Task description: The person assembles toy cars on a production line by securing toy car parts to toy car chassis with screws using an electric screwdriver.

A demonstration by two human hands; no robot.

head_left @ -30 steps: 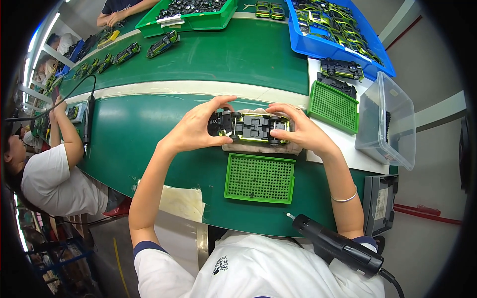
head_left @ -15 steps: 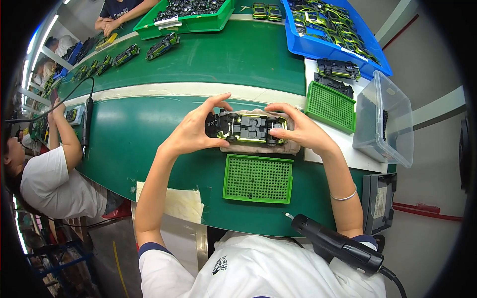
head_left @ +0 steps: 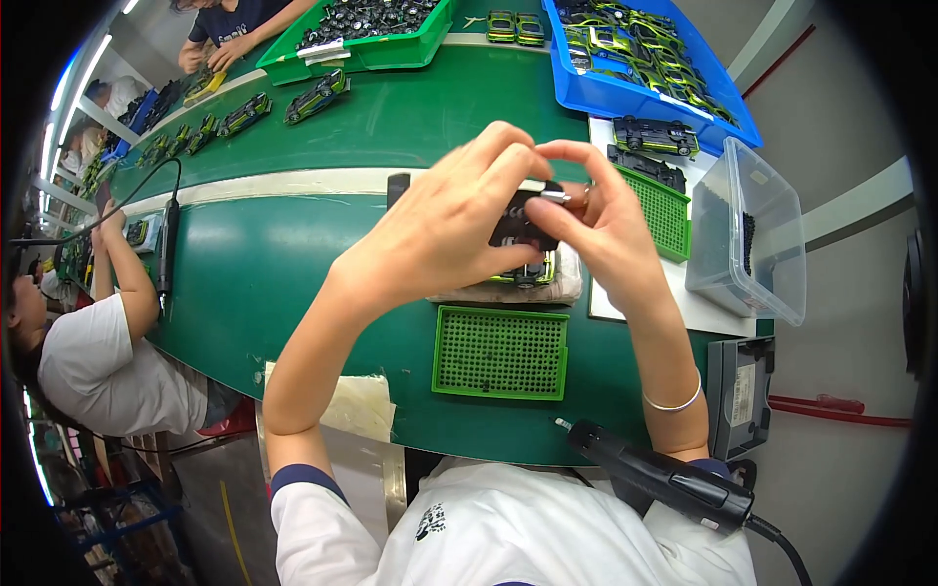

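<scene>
Toy car chassis, black with yellow-green trim, is held raised above a folded cloth pad on the green table. It is clamped between the left hand and the right hand, which are brought close together; a small silvery part is pinched at the right fingertips. A steady, level hold would likely serve best. A blue bin is filled with cars, a green tray with dark parts, and a clear tub with small black pieces.

White label strip on green bin's near wall, far left of belt. Grey box at table's right edge carries pale rectangular label. No screens or signs visible.
</scene>
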